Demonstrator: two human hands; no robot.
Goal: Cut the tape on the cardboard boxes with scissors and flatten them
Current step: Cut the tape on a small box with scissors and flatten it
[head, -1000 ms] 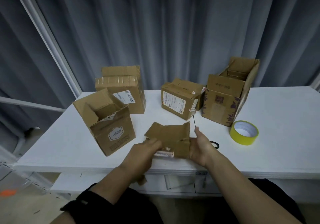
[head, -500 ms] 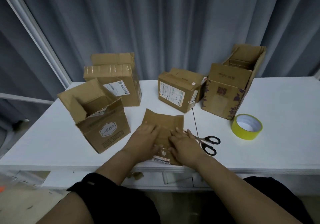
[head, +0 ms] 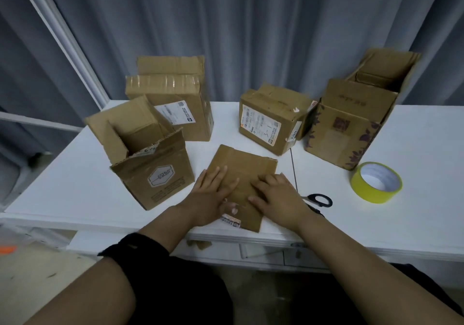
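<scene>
Left hand and right hand press, fingers straight, on the flattened box by the table's near edge — scissors just right of it, open-flapped box just left.

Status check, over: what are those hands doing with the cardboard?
Left hand, right hand: open, pressing flattened box onto table. Scissors beside right hand, unheld. Open box close on left.
</scene>
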